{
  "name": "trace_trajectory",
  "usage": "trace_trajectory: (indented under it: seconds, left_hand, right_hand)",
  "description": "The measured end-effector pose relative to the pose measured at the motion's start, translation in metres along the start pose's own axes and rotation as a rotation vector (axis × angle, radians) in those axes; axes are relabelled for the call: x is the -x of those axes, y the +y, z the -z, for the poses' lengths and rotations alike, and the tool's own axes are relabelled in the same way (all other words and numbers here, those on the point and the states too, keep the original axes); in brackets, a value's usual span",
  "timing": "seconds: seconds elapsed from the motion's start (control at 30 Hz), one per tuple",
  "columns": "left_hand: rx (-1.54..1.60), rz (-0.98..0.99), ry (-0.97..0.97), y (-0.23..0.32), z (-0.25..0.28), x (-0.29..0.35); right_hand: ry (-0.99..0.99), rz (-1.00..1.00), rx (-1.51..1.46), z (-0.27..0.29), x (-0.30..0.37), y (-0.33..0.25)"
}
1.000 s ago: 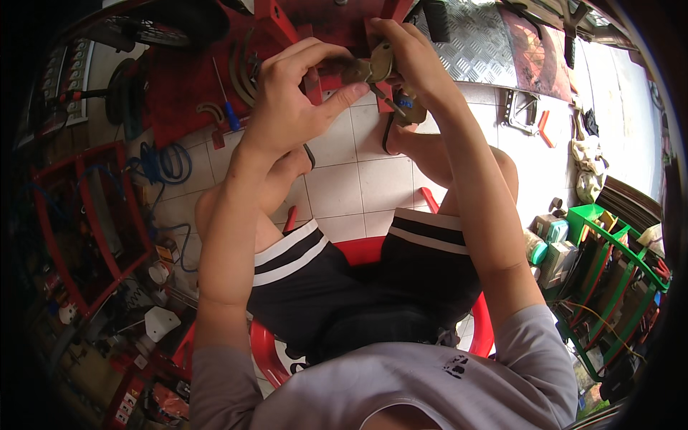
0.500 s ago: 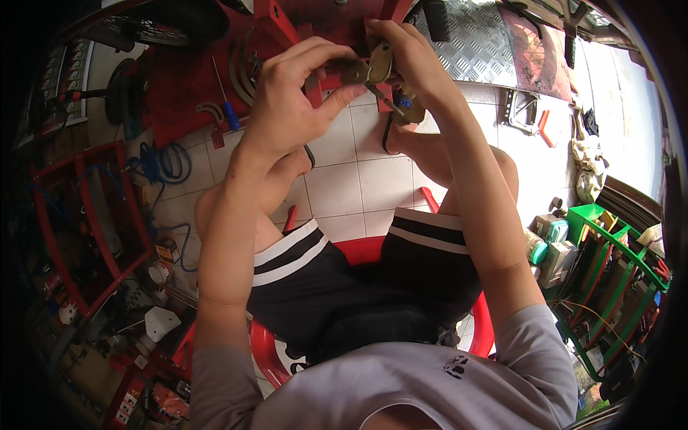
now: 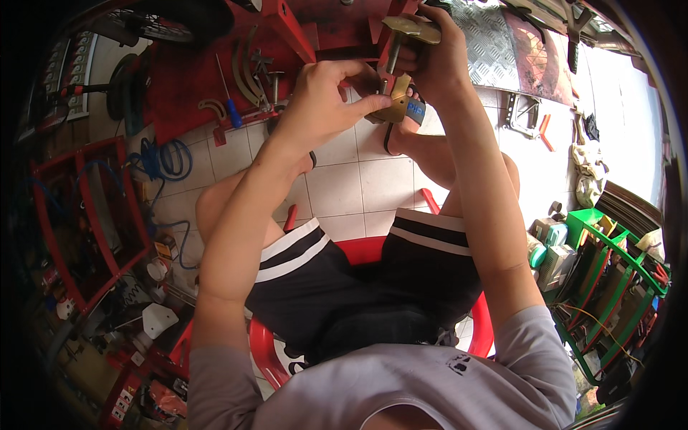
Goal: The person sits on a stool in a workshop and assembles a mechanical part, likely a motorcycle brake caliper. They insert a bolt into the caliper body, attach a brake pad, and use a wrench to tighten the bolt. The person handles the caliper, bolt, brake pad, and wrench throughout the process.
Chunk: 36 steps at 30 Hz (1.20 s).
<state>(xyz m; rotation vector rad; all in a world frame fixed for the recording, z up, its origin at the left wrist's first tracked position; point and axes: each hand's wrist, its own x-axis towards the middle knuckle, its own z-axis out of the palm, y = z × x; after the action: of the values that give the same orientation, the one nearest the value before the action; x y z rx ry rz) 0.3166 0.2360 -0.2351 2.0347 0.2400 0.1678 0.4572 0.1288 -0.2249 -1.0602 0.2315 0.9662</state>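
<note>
At the top middle, both my hands work on a brass-coloured metal bracket (image 3: 400, 107) with a flat plate at its top and a rod running down from it. My right hand (image 3: 441, 64) is closed round the plate and upper part, its fingers partly hidden behind the metal. My left hand (image 3: 326, 97) pinches the lower end, with the thumb against the brass face beside a short pin. Whether the upper plate and lower piece are joined cannot be made out.
Below the hands stands a red metal frame (image 3: 287, 29) on a red sheet. A blue-handled screwdriver (image 3: 234, 115), a bolt (image 3: 275, 86) and curved metal pieces (image 3: 247, 75) lie left. A coiled blue hose (image 3: 168, 161) is on the tiles; a green rack (image 3: 609, 229) stands right.
My right hand has moved up and right, and my left hand down and right. The bracket has turned, so its plate and rod now show. A bolt beside the red frame has come into sight.
</note>
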Motion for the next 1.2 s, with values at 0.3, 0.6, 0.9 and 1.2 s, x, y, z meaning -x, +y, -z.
trace_trajectory:
  seconds: [0.3, 0.6, 0.9, 1.2]
  left_hand:
    - [0.17, 0.088, 0.015, -0.007, -0.011, 0.0]
    - [0.174, 0.098, -0.074, -0.005, -0.007, -0.003]
    - [0.735, 0.259, -0.292, -0.005, 0.003, -0.001]
    - [0.687, 0.362, -0.221, -0.005, 0.006, -0.002]
  right_hand:
    - [-0.162, 0.001, -0.031, 0.006, -0.001, -0.003]
    - [-0.2, 0.007, -0.03, 0.006, -0.001, -0.003]
    - [-0.366, -0.188, -0.133, 0.019, -0.011, 0.005]
    - [-0.403, -0.216, -0.108, 0.022, -0.017, 0.009]
